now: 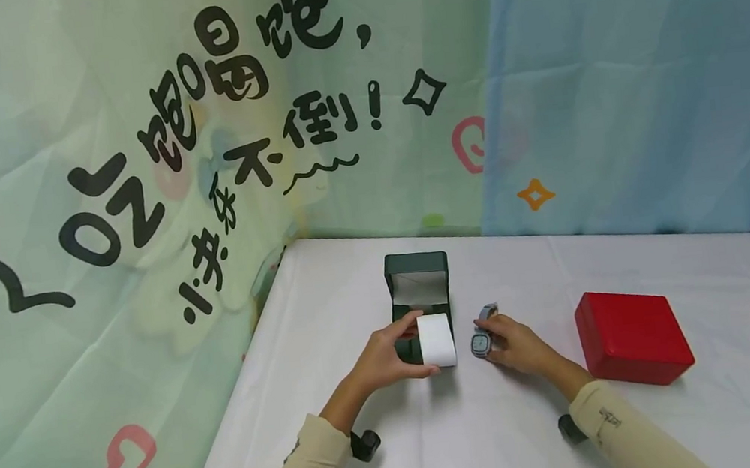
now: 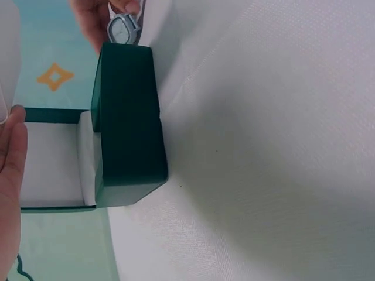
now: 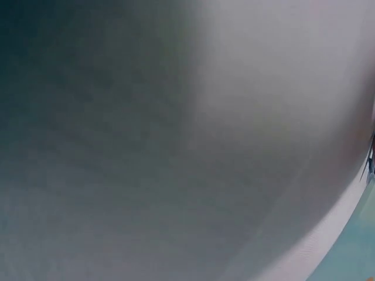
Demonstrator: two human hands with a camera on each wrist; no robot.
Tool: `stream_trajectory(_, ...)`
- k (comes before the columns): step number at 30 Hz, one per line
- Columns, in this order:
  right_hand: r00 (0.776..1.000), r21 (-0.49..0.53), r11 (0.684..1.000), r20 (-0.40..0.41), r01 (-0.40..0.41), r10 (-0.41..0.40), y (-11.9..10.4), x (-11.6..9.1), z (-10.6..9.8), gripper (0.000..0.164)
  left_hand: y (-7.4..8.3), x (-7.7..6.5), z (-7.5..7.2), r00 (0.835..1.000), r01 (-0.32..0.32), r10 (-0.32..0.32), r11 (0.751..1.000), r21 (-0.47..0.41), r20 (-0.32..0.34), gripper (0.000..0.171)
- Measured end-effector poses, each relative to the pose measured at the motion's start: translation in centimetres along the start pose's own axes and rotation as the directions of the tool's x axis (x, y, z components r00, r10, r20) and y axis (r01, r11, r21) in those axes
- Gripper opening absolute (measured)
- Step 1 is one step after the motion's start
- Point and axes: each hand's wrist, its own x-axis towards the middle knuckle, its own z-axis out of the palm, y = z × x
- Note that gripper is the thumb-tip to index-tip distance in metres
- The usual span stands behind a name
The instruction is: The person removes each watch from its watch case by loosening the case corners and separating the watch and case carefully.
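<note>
My left hand grips a white rounded block between thumb and fingers, above the front of a dark green watch box. The box stands with its lid raised, and its pale lining shows in the left wrist view, where the green wall faces the camera. The block hides part of the box's inside. To the right of it, my right hand pinches a wristwatch with a squarish face and a light strap. The right wrist view is mostly blurred, with only a sliver of the watch or hand at its edge.
A closed red box sits on the white tablecloth to the right of my right hand. Printed fabric walls rise behind the table and along its left side.
</note>
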Motion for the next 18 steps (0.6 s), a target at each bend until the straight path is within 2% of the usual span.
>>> stream_trajectory(5, 0.999, -0.064, 0.997, -0.009, 0.052, -0.052, -0.1, -0.11, 0.12, 0.051, 0.15, -0.02, 0.02, 1.0, -0.005, 0.005, 1.0, -0.012, 0.0, 0.08)
stream_trajectory(12, 0.999, 0.041, 0.999, 0.022, 0.026, -0.027, -0.27, -0.17, 0.22, 0.042, 0.13, -0.26, -0.07, 1.0, -0.01, 0.01, 1.0, 0.011, -0.005, 0.08)
stream_trajectory(18, 0.998, 0.082, 0.996, -0.049, 0.035, -0.031, -0.06, -0.06, 0.28, 0.027, 0.37, -0.46, -0.2, 1.0, -0.004, 0.004, 1.0, 0.008, -0.008, 0.08)
